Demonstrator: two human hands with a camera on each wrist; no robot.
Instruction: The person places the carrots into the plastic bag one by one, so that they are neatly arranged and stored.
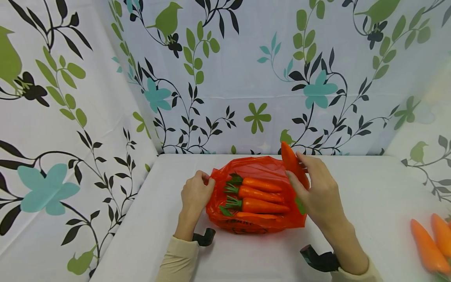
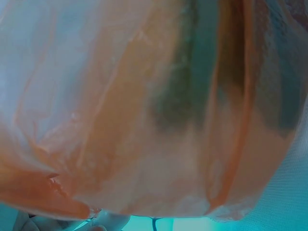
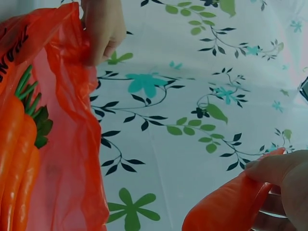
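A red plastic bag (image 1: pixel 246 166) lies on the white table with several carrots (image 1: pixel 264 205) in it, side by side, their green tops toward the left. My left hand (image 1: pixel 197 192) pinches the bag's left edge; the right wrist view also shows that hand (image 3: pixel 103 31) at the bag rim (image 3: pixel 84 139). At the bag's right side, my right hand (image 1: pixel 322 192) grips another carrot (image 1: pixel 290 158), raised and tilted, its tip up. This carrot (image 3: pixel 221 207) appears in the right wrist view between thumb and fingers. Blurred bag plastic (image 2: pixel 144 159) fills most of the left wrist view.
More carrots (image 1: pixel 426 244) lie on the white table (image 1: pixel 373 196) at the far right, partly cut off by the frame edge. A patterned cloth (image 1: pixel 225 78) with leaves, flowers and birds hangs behind the table and along its sides.
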